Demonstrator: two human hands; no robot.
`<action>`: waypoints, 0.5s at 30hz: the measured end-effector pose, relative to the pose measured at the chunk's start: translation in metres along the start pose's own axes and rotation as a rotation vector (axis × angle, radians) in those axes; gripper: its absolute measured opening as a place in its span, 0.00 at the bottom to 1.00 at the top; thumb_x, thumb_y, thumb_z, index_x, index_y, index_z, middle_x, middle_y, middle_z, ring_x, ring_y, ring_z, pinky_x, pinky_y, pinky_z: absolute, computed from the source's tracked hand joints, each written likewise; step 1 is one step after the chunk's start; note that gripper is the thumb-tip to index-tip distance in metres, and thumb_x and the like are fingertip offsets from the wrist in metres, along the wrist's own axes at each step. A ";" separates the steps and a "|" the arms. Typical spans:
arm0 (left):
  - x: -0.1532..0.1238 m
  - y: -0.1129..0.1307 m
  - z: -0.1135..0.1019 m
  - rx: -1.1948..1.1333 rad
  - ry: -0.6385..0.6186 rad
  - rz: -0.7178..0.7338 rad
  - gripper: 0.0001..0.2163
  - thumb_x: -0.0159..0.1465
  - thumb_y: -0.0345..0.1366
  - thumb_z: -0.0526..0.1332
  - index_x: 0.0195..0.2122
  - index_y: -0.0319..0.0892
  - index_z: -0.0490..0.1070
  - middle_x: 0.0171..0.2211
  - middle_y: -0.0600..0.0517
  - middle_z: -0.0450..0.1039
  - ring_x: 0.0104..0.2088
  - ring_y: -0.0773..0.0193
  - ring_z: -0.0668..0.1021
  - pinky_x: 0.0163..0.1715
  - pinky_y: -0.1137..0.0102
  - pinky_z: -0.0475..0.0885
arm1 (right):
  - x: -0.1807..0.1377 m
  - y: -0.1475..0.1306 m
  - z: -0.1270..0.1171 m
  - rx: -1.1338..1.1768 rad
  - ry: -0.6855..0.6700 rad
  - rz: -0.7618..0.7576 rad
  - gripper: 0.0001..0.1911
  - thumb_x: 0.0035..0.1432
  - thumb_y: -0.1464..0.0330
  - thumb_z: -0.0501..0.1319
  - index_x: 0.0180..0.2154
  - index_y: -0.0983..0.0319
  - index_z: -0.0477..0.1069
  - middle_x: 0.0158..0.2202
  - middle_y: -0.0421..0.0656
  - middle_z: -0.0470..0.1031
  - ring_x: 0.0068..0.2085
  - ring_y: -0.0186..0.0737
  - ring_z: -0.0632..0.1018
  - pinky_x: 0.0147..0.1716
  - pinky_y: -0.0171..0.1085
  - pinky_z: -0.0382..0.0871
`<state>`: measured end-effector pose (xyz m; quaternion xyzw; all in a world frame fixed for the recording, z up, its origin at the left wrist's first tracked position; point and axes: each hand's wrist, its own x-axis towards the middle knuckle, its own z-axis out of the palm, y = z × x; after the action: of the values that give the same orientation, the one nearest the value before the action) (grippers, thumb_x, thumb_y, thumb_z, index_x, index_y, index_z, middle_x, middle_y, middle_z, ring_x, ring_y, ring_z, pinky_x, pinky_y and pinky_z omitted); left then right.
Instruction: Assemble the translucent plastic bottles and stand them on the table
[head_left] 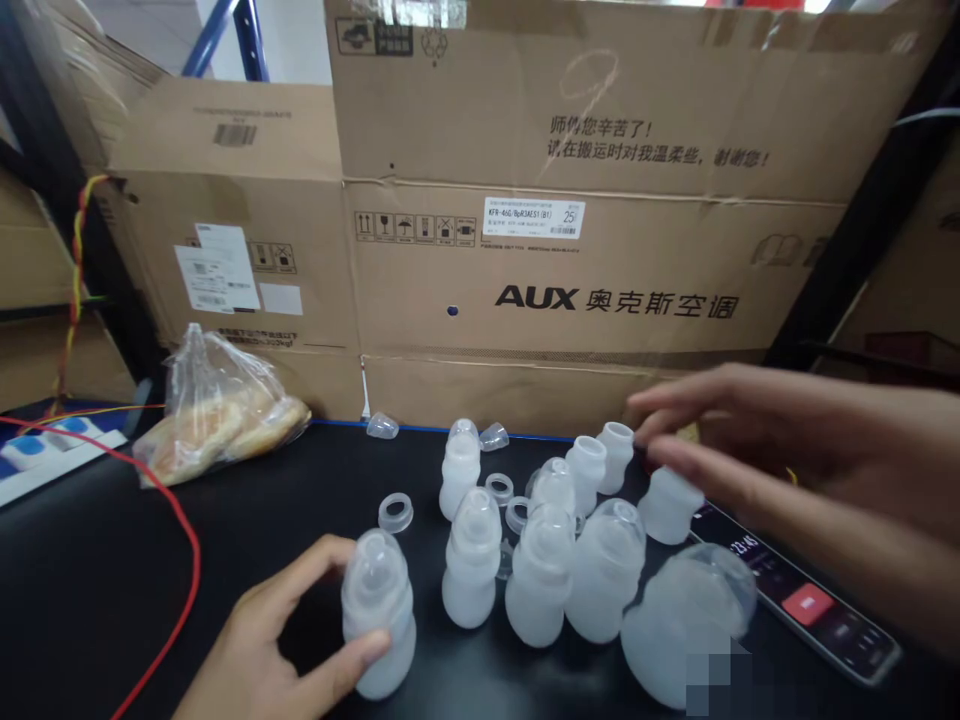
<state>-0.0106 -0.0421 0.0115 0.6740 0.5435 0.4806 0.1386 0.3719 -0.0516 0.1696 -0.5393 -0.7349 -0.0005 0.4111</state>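
Wrapping our left hand (262, 650) around a capped translucent bottle (377, 612) at the lower centre of the frame, we hold it upright on the black bench (112, 560), fingers (352, 663) curled round its body. To its right stand three more capped bottles (471, 558) in a tight row, with a larger one lying tilted at the lower right beside a phone (806, 600). Behind them we count about five further bottles, some uncapped, so roughly ten in all; some at the back overlap. Loose parts lie among them: three rings (395, 512) and two small clear caps (382, 426). Our right hand (750, 450), in the right middle of the frame, reaches in with fingers half spread, touching an open bottle (667, 505) but gripping nothing we can see. The crowding is the risk: a sweep of that hand could topple neighbours like skittles. Farther back sit a bag of bread (217, 410) at left and cardboard boxes (570, 230).
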 end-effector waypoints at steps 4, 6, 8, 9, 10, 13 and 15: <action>0.011 0.000 0.000 0.073 0.005 0.044 0.13 0.63 0.50 0.78 0.45 0.54 0.86 0.44 0.58 0.92 0.43 0.54 0.91 0.43 0.73 0.85 | 0.055 0.033 -0.007 0.039 -0.162 0.159 0.28 0.67 0.42 0.69 0.47 0.59 0.82 0.32 0.48 0.86 0.30 0.46 0.85 0.26 0.41 0.75; 0.011 0.006 0.002 0.069 0.033 -0.008 0.12 0.62 0.50 0.78 0.44 0.54 0.86 0.44 0.59 0.90 0.41 0.56 0.89 0.43 0.72 0.83 | 0.081 0.053 0.001 -0.062 -0.420 0.212 0.25 0.69 0.47 0.67 0.50 0.61 0.81 0.33 0.49 0.87 0.30 0.48 0.85 0.29 0.42 0.76; 0.010 0.013 0.005 0.045 0.058 -0.069 0.11 0.62 0.49 0.77 0.42 0.54 0.86 0.41 0.59 0.88 0.37 0.57 0.86 0.42 0.71 0.81 | 0.102 0.069 0.013 -0.150 -0.611 0.199 0.20 0.67 0.52 0.68 0.48 0.61 0.82 0.38 0.50 0.89 0.32 0.48 0.86 0.32 0.42 0.76; 0.009 0.015 0.006 0.030 0.073 -0.088 0.11 0.62 0.49 0.77 0.41 0.54 0.85 0.39 0.59 0.87 0.35 0.58 0.85 0.41 0.70 0.80 | 0.109 0.075 0.020 -0.167 -0.665 0.184 0.16 0.65 0.56 0.70 0.45 0.62 0.83 0.38 0.49 0.89 0.33 0.47 0.85 0.34 0.42 0.76; 0.009 0.017 0.008 0.014 0.083 -0.096 0.11 0.61 0.49 0.77 0.41 0.54 0.85 0.37 0.59 0.86 0.33 0.58 0.83 0.40 0.70 0.78 | 0.114 0.079 0.027 -0.185 -0.717 0.173 0.13 0.62 0.59 0.71 0.42 0.62 0.84 0.36 0.48 0.88 0.33 0.45 0.84 0.34 0.41 0.75; 0.007 0.019 0.010 -0.019 0.098 -0.106 0.12 0.60 0.48 0.77 0.43 0.54 0.84 0.32 0.60 0.83 0.31 0.58 0.80 0.38 0.69 0.76 | 0.121 0.084 0.045 -0.236 -0.857 0.159 0.09 0.60 0.63 0.75 0.38 0.62 0.84 0.27 0.40 0.81 0.29 0.39 0.79 0.33 0.39 0.72; 0.006 0.020 0.012 -0.038 0.086 -0.124 0.13 0.60 0.47 0.77 0.44 0.54 0.84 0.32 0.61 0.83 0.31 0.59 0.79 0.38 0.69 0.75 | 0.119 0.084 0.055 -0.276 -0.924 0.146 0.11 0.65 0.61 0.76 0.40 0.62 0.82 0.28 0.36 0.78 0.29 0.37 0.78 0.34 0.38 0.74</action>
<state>0.0104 -0.0400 0.0230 0.6149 0.5805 0.5100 0.1572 0.3956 0.1023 0.1682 -0.5826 -0.7940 0.1702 -0.0347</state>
